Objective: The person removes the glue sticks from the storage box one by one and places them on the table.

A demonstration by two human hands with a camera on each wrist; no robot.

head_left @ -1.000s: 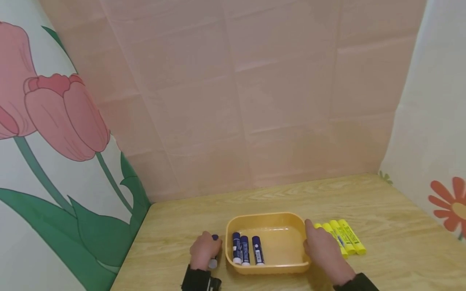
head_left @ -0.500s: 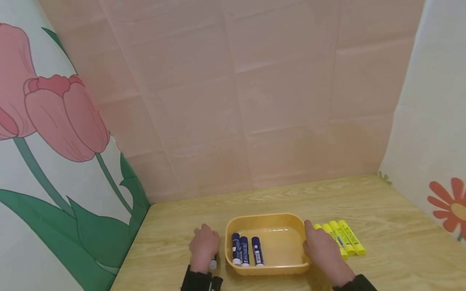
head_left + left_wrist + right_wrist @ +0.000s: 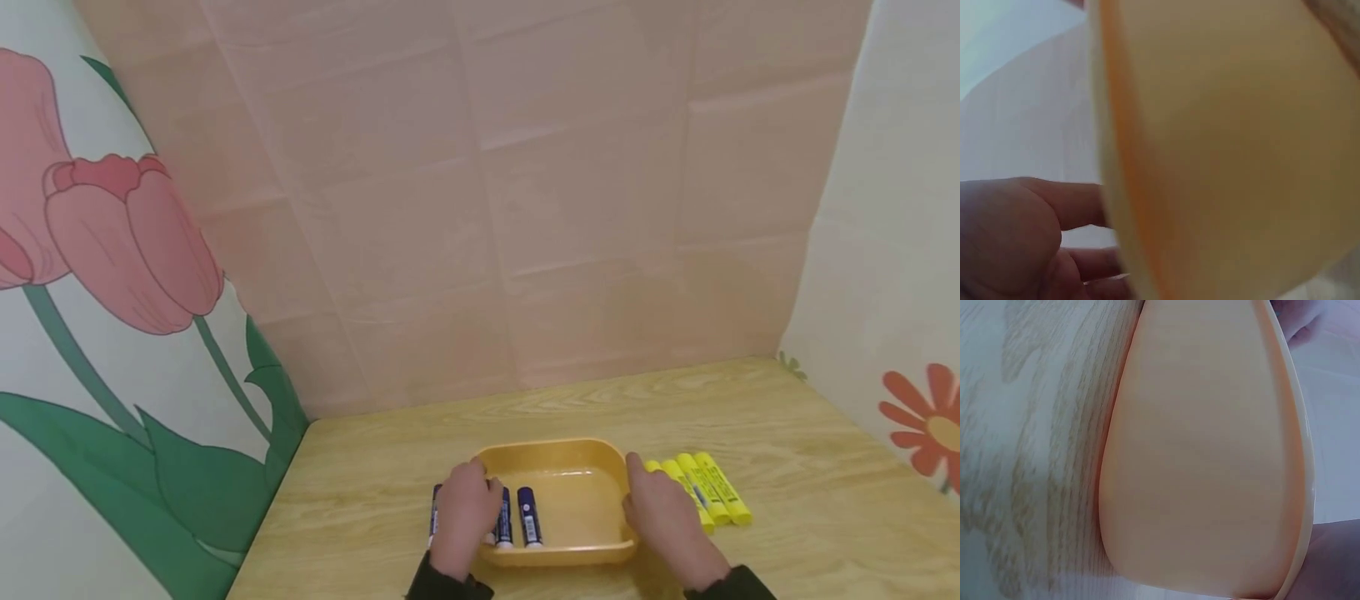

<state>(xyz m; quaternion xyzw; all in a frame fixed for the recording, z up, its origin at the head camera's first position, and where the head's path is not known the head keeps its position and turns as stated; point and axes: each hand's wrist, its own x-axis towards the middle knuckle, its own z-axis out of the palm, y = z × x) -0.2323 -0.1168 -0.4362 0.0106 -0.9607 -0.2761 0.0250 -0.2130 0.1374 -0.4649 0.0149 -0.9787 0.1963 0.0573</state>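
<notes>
A yellow-orange plastic tray [image 3: 558,554] stands on the wooden table, with navy glue sticks [image 3: 529,517] lying at its left side. My left hand [image 3: 465,508] reaches over the tray's left rim; its fingertips are hidden, so whether they pinch a stick is unclear. Just left of that hand, another navy stick [image 3: 434,512] shows partly on the table. The right hand [image 3: 663,508] grips the tray's right rim. In the left wrist view, fingers [image 3: 1079,203] lie behind the tray wall [image 3: 1241,144]. The right wrist view shows mostly the tray's outer side [image 3: 1204,450].
Several yellow printed sticks [image 3: 718,492] lie side by side on the table [image 3: 600,400], to the right of the tray and partly behind the right hand. A pink sheet [image 3: 487,208] hangs behind, with flower-printed sheets [image 3: 135,242] at the sides.
My left hand has let go of the navy stick on the table and moved right, over the tray's left rim. The right hand has stayed on the tray.
</notes>
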